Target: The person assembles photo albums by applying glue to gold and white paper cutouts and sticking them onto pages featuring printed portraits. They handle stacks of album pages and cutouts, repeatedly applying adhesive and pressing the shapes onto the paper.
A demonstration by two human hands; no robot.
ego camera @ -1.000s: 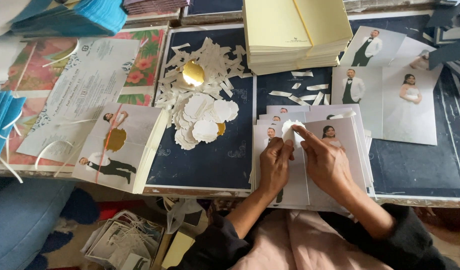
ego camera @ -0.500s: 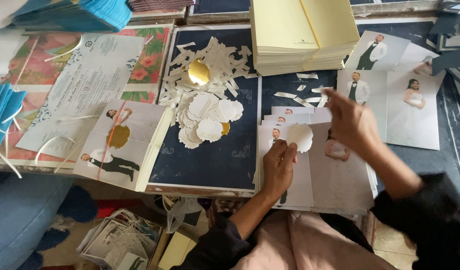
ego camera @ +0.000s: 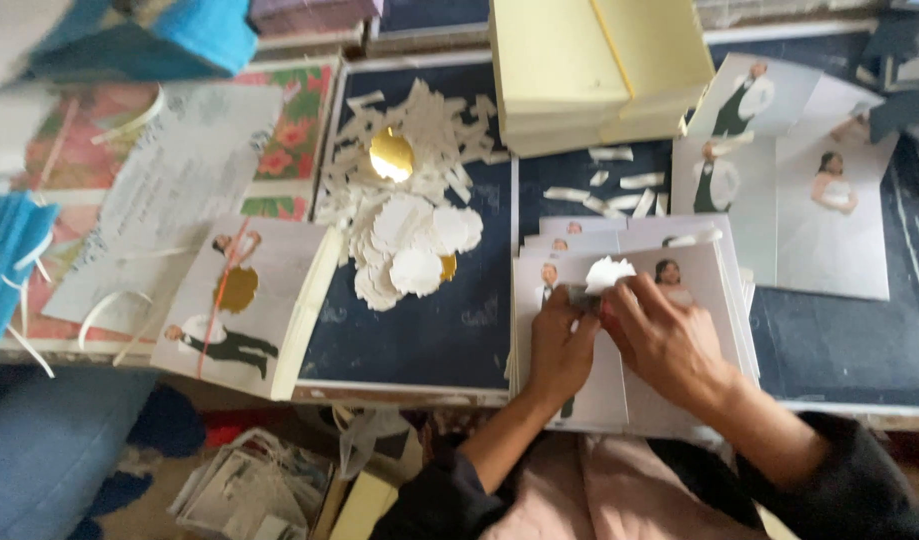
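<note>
Both my hands rest on a stack of white printed cards (ego camera: 634,390) that show a man and a woman in wedding dress. My left hand (ego camera: 562,345) presses the top card and pinches something small at the edge of a round white scalloped seal (ego camera: 609,272). My right hand (ego camera: 662,340) lies beside it, fingertips touching the lower edge of that seal. The seal sits in the middle of the top card, between the two printed figures.
A heap of white scalloped seals and paper strips (ego camera: 409,240), one gold disc (ego camera: 390,155) among them, lies on the dark board (ego camera: 429,340). A cream card stack (ego camera: 589,70) sits behind. More printed cards (ego camera: 809,210) lie right, a finished stack (ego camera: 249,305) left.
My right hand reached out to the right over the paper strips, then came back to the seal on the top card. My left hand stayed on the card.
</note>
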